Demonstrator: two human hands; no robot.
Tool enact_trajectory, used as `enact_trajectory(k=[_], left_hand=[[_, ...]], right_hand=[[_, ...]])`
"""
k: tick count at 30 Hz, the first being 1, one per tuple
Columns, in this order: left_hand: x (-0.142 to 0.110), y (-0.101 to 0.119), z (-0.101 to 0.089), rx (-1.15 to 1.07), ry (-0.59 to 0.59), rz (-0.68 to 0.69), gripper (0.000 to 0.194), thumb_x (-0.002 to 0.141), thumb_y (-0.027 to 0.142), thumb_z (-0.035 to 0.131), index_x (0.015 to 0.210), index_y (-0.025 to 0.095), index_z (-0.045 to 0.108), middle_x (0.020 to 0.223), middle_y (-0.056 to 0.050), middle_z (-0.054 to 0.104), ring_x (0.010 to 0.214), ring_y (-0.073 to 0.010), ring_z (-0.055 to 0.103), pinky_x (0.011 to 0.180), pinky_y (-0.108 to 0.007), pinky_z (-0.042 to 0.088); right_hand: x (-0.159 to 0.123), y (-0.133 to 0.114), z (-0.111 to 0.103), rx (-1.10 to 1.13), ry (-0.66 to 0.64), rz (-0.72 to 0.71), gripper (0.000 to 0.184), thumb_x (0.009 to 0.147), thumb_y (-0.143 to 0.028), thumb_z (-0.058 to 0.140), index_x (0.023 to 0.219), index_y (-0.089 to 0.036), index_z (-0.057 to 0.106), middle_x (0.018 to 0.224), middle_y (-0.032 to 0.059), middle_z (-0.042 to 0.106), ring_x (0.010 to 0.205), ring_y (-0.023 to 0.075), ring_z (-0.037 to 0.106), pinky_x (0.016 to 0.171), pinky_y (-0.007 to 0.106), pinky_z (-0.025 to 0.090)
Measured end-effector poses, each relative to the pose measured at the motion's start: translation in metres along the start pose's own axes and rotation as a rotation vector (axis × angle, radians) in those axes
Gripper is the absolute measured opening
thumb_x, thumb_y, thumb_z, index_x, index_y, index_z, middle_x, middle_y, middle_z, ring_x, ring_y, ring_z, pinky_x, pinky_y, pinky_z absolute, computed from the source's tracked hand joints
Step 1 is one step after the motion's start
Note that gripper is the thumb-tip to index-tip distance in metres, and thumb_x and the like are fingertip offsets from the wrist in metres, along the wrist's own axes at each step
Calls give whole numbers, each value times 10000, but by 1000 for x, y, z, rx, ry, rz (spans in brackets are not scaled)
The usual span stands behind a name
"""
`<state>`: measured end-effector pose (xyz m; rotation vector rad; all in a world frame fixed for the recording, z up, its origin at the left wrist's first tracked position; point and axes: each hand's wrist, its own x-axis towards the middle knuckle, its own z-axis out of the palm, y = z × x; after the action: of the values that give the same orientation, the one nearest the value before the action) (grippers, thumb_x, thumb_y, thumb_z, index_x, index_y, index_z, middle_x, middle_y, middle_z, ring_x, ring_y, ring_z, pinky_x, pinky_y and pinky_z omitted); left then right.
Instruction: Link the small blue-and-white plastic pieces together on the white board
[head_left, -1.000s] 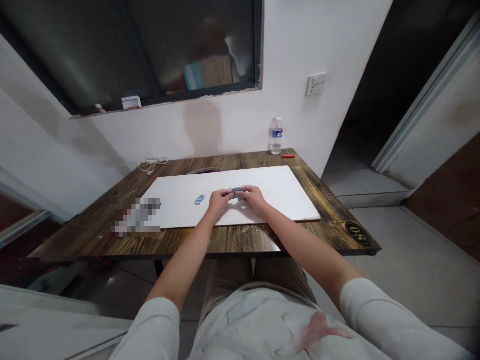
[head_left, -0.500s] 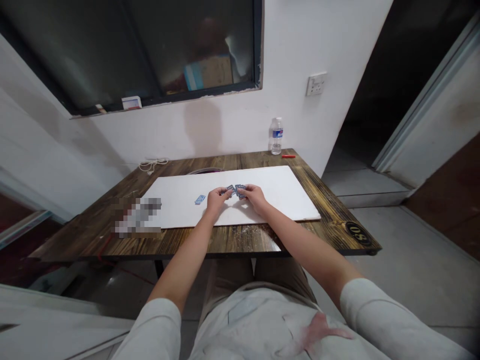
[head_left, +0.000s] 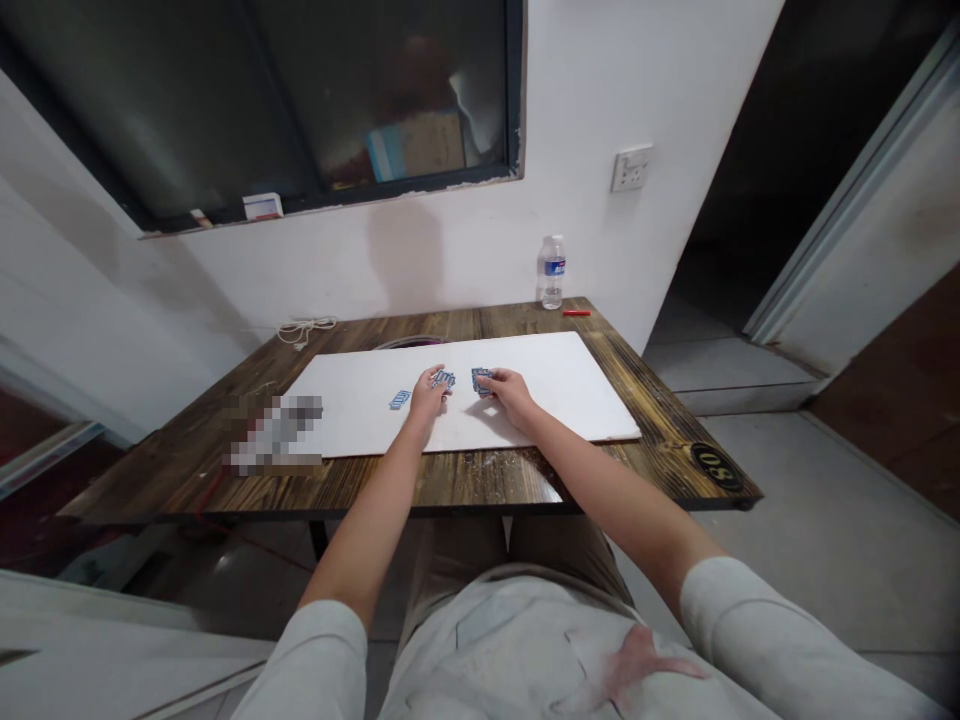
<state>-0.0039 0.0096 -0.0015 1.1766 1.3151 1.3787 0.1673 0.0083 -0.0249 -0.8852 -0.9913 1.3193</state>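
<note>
At the far left of the frame the dark wooden table [head_left: 172,430] runs in from the lower left, while a dark-framed window [head_left: 187,110] fills the upper left, with a small white box [head_left: 262,206] on its sill. Below that, at left of centre, a pixelated patch [head_left: 277,435] covers the left end of a white board [head_left: 540,385] lying on the table, so what is under it cannot be told. A white cable [head_left: 306,326] lies bunched behind it at the table's back edge. Next, near the middle of the frame, a few loose blue-and-white cards [head_left: 399,400] lie overlapping on the board, just left of the left hand [head_left: 428,390]. That hand's grip is narrow, holding a spread bunch of cards [head_left: 445,380] at thumb and fingers. A gap of bare board shows between it and the right hand [head_left: 511,392], whose thumb presses a second bunch [head_left: 481,378] against its fingers; the number of cards in either bunch is too small to tell. Farther right and higher, a clear bottle [head_left: 553,275] with a blue label stands upright near the wall, with a red stick [head_left: 577,313] lying just beside it. A white wall socket [head_left: 633,168] sits above, and a black disc [head_left: 715,467] with pale digits marks the table's corner at lower right.
</note>
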Motion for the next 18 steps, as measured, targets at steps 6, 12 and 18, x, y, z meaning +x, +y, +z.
enact_trajectory(k=[6,12,18], left_hand=[[3,3,0,-162,-12,-184,375,720,267,742,1076,203,642,739,-15,647,563,-89,588,472,-162,368],[-4,1,-4,329,32,41,360,789,196,660,1149,187,654,1002,-84,714,769,-153,660,586,-217,485],[-6,3,-15,1051,9,270,294,835,144,554,1051,179,751,1098,-124,735,1092,-287,617,960,-377,450]], right_hand=[[0,0,0,15,-4,9,401,498,-417,895,709,-162,668,653,26,669,565,124,575,491,247,436],[-1,-2,0,11,-13,14,406,494,-420,882,720,-147,683,661,33,672,571,117,568,502,239,429],[-3,-4,0,-40,-5,27,382,505,-414,864,716,-142,699,649,37,668,550,116,547,499,244,401]])
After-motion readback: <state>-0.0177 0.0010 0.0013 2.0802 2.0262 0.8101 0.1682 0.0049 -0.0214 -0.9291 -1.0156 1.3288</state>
